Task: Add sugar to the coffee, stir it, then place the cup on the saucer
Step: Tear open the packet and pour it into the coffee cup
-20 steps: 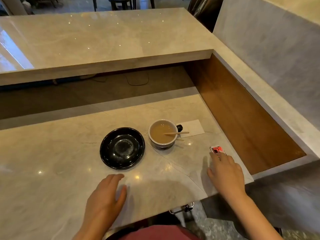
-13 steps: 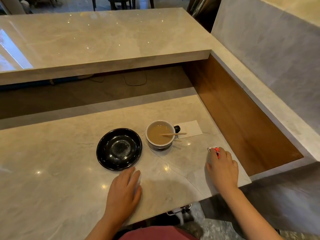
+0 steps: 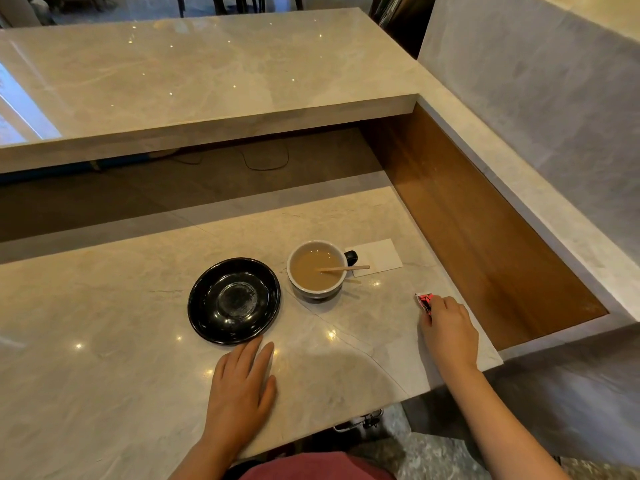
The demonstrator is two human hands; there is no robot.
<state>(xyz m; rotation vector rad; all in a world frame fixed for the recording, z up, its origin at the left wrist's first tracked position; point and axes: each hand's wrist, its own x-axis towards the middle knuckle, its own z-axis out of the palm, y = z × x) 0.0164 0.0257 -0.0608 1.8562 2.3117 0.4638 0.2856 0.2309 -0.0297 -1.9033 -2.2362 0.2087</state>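
Note:
A cup of milky coffee (image 3: 317, 270) stands on the marble counter with a wooden stir stick (image 3: 343, 268) resting across its rim. Just left of it lies an empty black saucer (image 3: 234, 300). My right hand (image 3: 448, 329) is at the counter's right edge, its fingers closed on a red and white sugar packet (image 3: 424, 301) that pokes out at the fingertips. My left hand (image 3: 242, 386) lies flat on the counter, fingers apart, just below the saucer and holding nothing.
A white paper slip (image 3: 379, 257) lies behind the cup's handle. A raised marble ledge (image 3: 207, 74) runs along the back. To the right, the counter drops beside a brown wooden panel (image 3: 485, 237). Cables trail in the dark gap under the ledge.
My left hand slid forward and right to just below the saucer. My right hand's fingers closed over the sugar packet at the counter's edge.

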